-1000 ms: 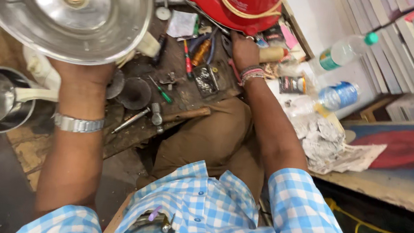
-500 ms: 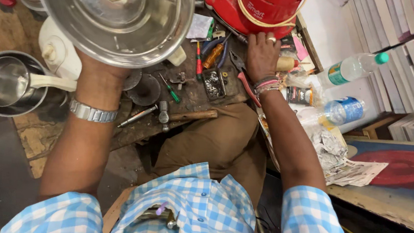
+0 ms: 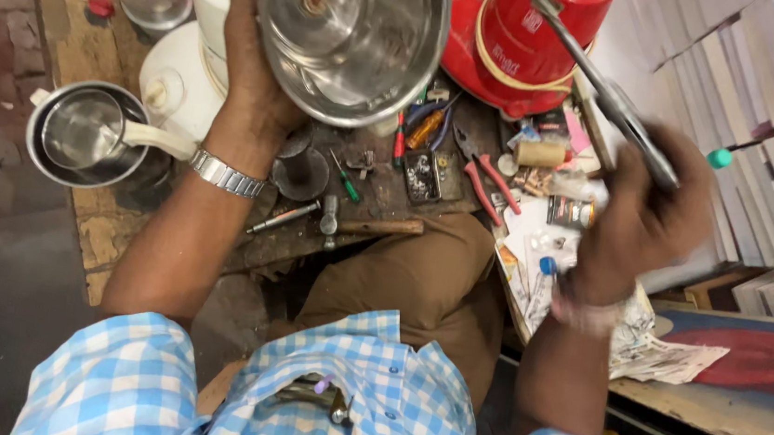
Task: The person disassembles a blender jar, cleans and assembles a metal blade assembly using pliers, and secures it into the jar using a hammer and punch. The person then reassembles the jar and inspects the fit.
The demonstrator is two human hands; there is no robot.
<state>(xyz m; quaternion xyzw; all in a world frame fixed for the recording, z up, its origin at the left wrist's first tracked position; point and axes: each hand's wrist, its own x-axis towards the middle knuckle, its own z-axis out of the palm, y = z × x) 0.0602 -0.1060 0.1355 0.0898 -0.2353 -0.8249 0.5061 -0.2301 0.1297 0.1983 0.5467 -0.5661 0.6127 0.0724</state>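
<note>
My left hand [image 3: 249, 84] grips the rim of a shiny steel vessel [image 3: 356, 38] with a small hub at its centre, held up over the wooden workbench [image 3: 115, 231]. A steel watch sits on that wrist. My right hand [image 3: 639, 221] is raised on the right, blurred, and is closed around a long grey metal hand tool [image 3: 604, 87] that points up and left towards a red appliance [image 3: 533, 44]. What kind of tool it is cannot be made out. A band circles the right wrist.
The bench holds a hammer [image 3: 358, 226], red-handled pliers [image 3: 483, 184], a green screwdriver [image 3: 348, 181], a white appliance base [image 3: 184, 78] and a steel pot with a white handle [image 3: 87, 131]. Stacked books [image 3: 739, 136] line the right side, with crumpled newspaper [image 3: 664, 354] below.
My right hand has left the bench and come up towards me with the grey tool in it. The steel vessel in my left hand has shifted right.
</note>
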